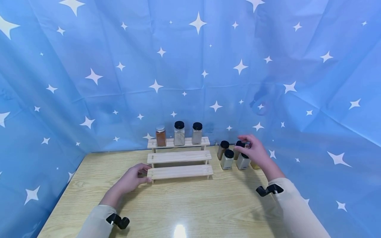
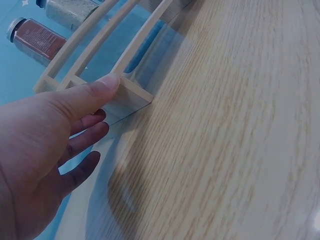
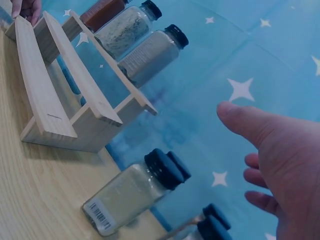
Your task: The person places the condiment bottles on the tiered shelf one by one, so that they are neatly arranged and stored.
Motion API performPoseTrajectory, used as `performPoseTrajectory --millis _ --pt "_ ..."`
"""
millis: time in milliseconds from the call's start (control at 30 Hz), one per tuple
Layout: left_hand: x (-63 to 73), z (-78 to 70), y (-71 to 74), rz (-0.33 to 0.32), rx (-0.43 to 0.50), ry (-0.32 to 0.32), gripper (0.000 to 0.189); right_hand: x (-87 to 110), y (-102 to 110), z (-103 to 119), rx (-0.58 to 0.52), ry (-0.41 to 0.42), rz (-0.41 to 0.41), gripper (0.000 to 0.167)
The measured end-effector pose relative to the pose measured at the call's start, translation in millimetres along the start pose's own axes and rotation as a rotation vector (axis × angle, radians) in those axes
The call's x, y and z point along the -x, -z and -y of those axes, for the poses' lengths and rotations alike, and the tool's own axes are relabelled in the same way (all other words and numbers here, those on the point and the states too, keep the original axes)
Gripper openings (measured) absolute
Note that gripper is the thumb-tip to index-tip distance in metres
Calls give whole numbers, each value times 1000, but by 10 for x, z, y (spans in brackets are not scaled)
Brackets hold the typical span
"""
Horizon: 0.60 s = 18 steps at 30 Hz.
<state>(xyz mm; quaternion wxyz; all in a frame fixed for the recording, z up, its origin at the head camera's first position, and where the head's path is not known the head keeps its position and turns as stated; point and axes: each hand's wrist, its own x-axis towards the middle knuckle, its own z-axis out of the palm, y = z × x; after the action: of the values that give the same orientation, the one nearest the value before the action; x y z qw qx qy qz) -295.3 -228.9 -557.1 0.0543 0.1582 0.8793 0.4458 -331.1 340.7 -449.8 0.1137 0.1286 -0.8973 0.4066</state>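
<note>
My left hand (image 1: 133, 178) holds the left end of a three-step wooden rack (image 1: 180, 172); in the left wrist view its thumb lies on the front step's corner, with the index finger mostly hidden. My right hand (image 1: 254, 152) is above a cluster of spice jars at the right, its thumb and fingers spread apart with nothing between them. A black-capped jar of pale powder (image 3: 125, 200) is in that cluster, beside a brown-filled jar (image 1: 221, 152). My hand partly covers the others.
On the rack's top step stand a silver-capped jar of red-brown spice (image 1: 161, 137), a black-capped jar of pale flakes (image 1: 179, 135) and a black-capped jar of greyish powder (image 1: 197, 135). A blue star-patterned curtain (image 1: 134, 76) hangs behind the wooden table (image 1: 184, 205).
</note>
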Motion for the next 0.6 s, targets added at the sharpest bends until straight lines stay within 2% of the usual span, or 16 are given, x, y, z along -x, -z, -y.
performPoseTrajectory --millis 400,600 --pt "24 -33 9 6 -5 18 53 101 -156 -66 34 -34 45 52" --pt "23 -32 9 7 -4 14 54 92 -258 -114 94 -1 68 55"
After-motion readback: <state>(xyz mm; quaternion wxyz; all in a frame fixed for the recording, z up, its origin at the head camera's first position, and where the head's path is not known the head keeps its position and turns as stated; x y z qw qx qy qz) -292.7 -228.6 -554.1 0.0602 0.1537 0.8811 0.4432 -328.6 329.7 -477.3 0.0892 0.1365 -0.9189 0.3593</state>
